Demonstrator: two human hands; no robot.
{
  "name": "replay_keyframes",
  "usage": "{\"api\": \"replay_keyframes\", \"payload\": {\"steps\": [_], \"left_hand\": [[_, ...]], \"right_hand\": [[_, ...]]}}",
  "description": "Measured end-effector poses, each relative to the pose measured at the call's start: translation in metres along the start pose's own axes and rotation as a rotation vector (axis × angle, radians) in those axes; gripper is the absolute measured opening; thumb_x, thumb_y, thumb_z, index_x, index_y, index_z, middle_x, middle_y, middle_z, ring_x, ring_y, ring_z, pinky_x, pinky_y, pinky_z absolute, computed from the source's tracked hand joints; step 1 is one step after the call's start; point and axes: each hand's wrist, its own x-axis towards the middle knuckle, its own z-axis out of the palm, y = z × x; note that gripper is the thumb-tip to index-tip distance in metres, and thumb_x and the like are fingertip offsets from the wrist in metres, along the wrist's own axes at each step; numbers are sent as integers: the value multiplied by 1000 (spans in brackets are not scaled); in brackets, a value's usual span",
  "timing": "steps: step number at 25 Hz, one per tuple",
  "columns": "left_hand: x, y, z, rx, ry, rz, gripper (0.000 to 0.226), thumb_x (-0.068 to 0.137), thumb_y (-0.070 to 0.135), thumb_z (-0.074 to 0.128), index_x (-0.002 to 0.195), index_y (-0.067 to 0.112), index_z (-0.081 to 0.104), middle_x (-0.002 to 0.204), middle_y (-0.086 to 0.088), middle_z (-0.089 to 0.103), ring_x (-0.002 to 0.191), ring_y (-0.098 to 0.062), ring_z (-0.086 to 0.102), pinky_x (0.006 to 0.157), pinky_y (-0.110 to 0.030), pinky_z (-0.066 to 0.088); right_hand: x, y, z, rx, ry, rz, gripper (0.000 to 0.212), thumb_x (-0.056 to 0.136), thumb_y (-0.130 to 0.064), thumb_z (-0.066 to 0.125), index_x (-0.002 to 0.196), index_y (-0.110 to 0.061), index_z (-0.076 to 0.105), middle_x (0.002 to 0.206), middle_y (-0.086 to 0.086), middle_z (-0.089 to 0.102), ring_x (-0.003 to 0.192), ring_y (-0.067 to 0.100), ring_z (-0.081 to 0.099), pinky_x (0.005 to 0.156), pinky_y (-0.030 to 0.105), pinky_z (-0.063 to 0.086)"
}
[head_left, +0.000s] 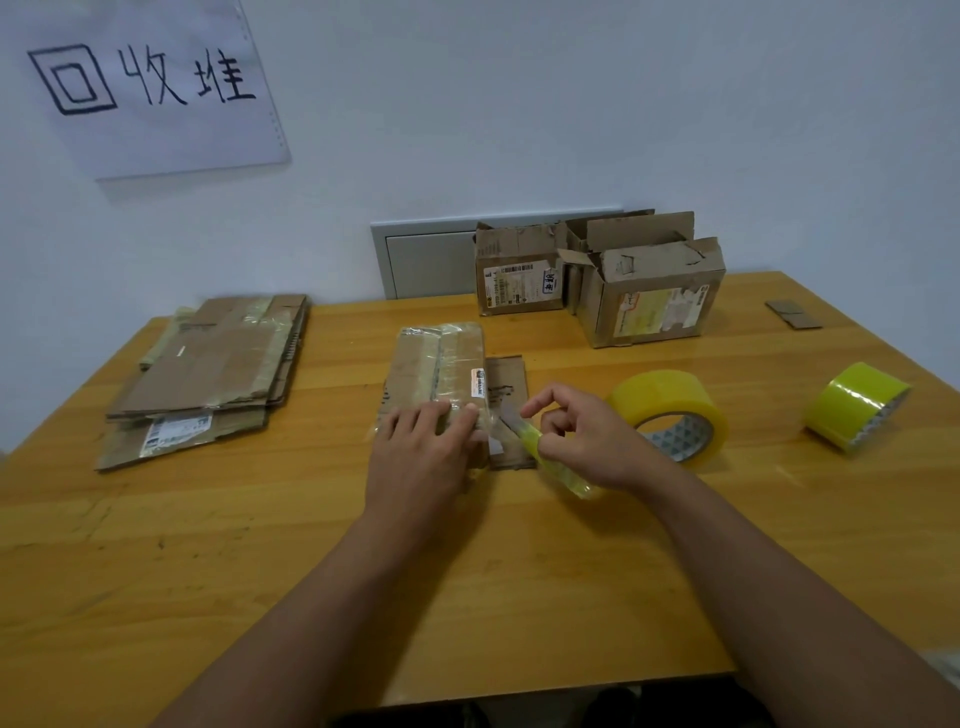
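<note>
On the light wooden desk (519, 571), a taped brown bundle of folded cardboard (441, 364) lies mid-desk. The left hand (421, 447) rests on the bundle's near end. Just to its right, the right hand (587, 441) holds a thin yellow tape roll (563, 467). A wide yellow tape roll (670, 400) lies right of that hand, and a second yellow tape roll (852, 405) lies near the right edge. A stack of flattened brown cardboard (208, 374) lies by the left edge. Two open brown cardboard boxes (654, 301) stand at the far edge, behind the bundle. Small brown cardboard scraps (792, 314) lie near the far right corner.

Wood table (208, 545) vs pale wall (571, 104) w/ paper sign (156, 88), grey panel (426, 260).
</note>
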Motion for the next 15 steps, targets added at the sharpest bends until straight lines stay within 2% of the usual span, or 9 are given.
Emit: {"api": "replay_keyframes", "payload": {"steps": [5, 9, 11, 15], "left_hand": [[0, -4, 2, 30, -99, 12, 45, 93, 38, 39, 123, 17, 66, 113, -16, 68, 102, -35, 66, 86, -52, 53], [2, -3, -2, 29, -165, 4, 48, 94, 39, 36, 122, 17, 68, 111, -17, 69, 100, -35, 68, 86, -53, 53], [4, -2, -4, 18, -197, -9, 47, 95, 40, 37, 121, 17, 68, 110, -17, 70, 99, -35, 68, 86, -54, 53], [6, -2, -8, -62, -256, -77, 39, 101, 39, 48, 135, 23, 59, 128, -15, 63, 118, -35, 59, 102, -53, 42]], "right_hand": [[1, 0, 0, -65, -46, -29, 23, 86, 3, 60, 96, -18, 59, 61, -1, 46, 57, 8, 44, 71, 40, 48], [2, 2, -1, -70, -53, -35, 22, 87, 2, 59, 96, -17, 60, 64, 7, 48, 59, 11, 45, 70, 31, 44], [2, 2, -1, -71, -60, -34, 21, 87, 2, 59, 97, -16, 61, 64, 6, 49, 60, 12, 46, 70, 32, 44], [4, 4, -2, -59, -79, -25, 23, 87, 0, 61, 95, -21, 61, 63, 0, 49, 59, 11, 46, 68, 30, 44]]}}
